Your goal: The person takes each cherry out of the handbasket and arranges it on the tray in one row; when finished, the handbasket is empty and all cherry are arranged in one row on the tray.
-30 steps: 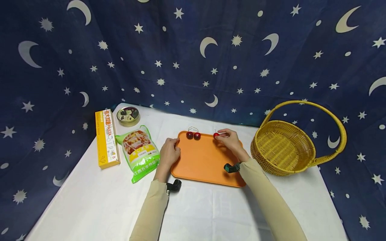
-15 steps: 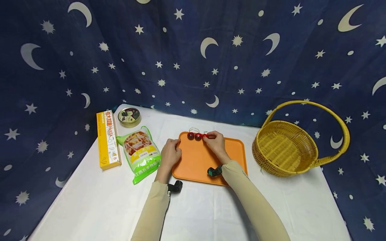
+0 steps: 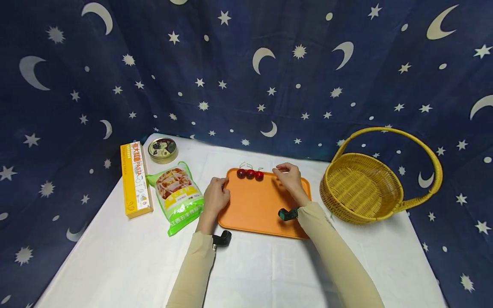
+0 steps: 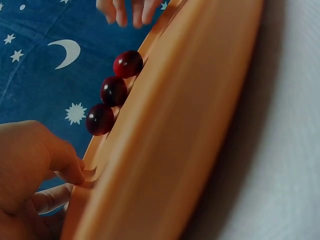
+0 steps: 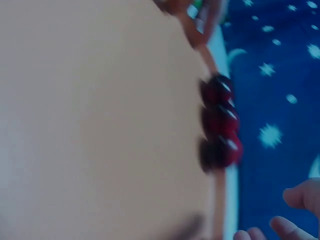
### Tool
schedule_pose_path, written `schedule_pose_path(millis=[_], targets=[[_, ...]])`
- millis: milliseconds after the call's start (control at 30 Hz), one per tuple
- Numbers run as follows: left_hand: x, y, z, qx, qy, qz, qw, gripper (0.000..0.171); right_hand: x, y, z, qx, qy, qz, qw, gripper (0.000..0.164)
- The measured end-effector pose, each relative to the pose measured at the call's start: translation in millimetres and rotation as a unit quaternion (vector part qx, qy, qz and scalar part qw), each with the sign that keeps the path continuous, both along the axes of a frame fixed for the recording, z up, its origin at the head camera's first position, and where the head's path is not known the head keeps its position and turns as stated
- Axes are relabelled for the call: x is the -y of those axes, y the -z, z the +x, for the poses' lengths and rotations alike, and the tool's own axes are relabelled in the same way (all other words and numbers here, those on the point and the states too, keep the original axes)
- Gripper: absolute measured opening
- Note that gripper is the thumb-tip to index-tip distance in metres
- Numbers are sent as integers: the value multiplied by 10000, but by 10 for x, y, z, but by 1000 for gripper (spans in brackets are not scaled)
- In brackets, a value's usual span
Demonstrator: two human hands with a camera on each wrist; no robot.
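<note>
Three dark red cherries with stems lie in a row along the far edge of the orange tray. My left hand grips the tray's left rim; in the left wrist view its thumb and fingers pinch the edge, close to the cherries. Over the tray's far right part hovers my right hand, holding nothing, its fingers relaxed and apart from the nearest cherry. The right wrist view shows the cherries blurred, with the right fingertips at the lower right corner.
Right of the tray stands a yellow wicker basket with a tall handle. To the left are a green food bag, a yellow pasta box and a round tin. Behind the white table hangs a starry blue curtain.
My right hand carried the third cherry left along the far edge, set it beside the other two, let go and drew back right. The left hand kept its hold on the tray.
</note>
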State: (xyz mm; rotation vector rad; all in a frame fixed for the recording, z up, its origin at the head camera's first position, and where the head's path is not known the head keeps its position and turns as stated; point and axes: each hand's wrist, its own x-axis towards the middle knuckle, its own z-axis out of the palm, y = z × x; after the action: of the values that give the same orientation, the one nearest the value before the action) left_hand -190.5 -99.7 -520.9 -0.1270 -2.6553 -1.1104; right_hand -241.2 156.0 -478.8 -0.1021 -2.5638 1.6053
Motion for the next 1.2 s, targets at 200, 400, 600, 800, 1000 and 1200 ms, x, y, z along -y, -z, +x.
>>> schedule_pose_path(millis=[200,400,600,800,1000,1200], targets=[[-10,20,-9,41,-25,-41,10000,42,-432,-244,13,101,-220,327,9992,33],[-5,26,-5,102,1,-19,9999,41,-905,-549,86,792,-655,237,9944,40],[-5,22,-2,-72,-7,-28,10000,41,-1384,-758,165,1078,-364,90,9935,40],[-10,19,0,-196,-11,-46,9998,40,-1759,-718,212,1874,-536,377,9801,48],[-9,17,2,-96,17,-48,9999,41,-1958,-553,217,2850,-1048,408,9519,54],[-5,14,12,-129,9,-17,9999,40,-1977,-444,211,3214,-1313,-39,9378,34]])
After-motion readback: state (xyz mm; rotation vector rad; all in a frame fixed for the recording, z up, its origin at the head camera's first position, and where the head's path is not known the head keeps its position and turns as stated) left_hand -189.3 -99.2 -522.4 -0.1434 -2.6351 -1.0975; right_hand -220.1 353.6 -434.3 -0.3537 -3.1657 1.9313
